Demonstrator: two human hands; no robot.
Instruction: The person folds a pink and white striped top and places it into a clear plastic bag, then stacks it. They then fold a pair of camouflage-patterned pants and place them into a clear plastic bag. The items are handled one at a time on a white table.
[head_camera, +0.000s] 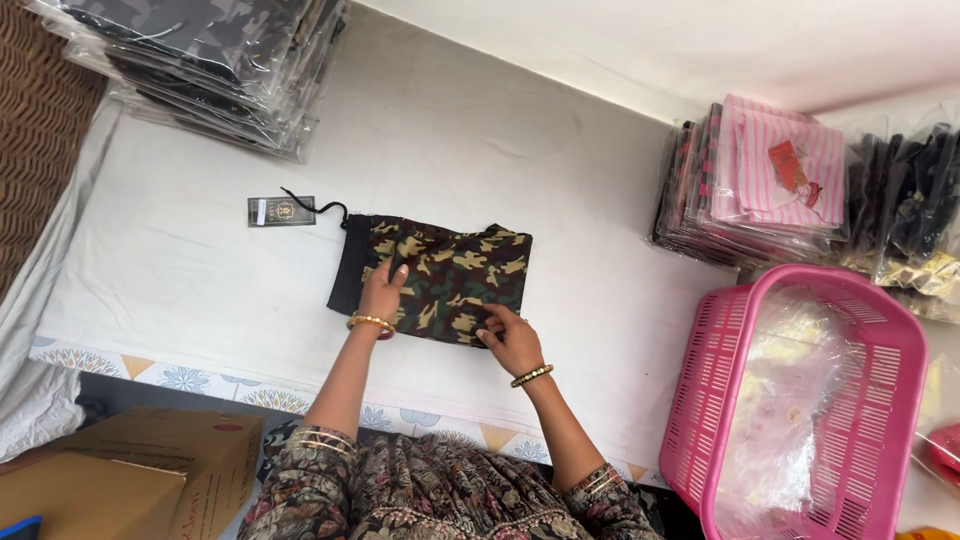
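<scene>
a folded camouflage garment (440, 280) is lying flat on the white sheet (200, 270) covering the bench, a little in from the near edge, roughly midway along it. a dark tag (281, 211) on a black cord is trailing off the garment's far left corner and resting on the sheet just beside it. open sheet is stretching to the left of the garment as far as the left edge, and behind it toward the far edge by the wall. to the right, bare sheet is running up to a pink plastic basket (880, 340) sitting at the near right corner, well apart from the garment. a pile of bagged striped clothes (770, 180) is standing at the far right corner, and a stack of bagged camouflage clothes (200, 60) is sitting at the far left corner. a cardboard box (140, 470) is sitting below the near edge on the left.

the left hand (382, 292) is reaching forward with the wrist straight, palm down, fingers released and pressing flat on the garment's left half. the right hand (515, 340) is angling in from the right at the garment's near right corner, its fingers (492, 322) pinching the cloth edge there. both forearms are crossing the near edge, gold bangles sitting at the wrists.
</scene>
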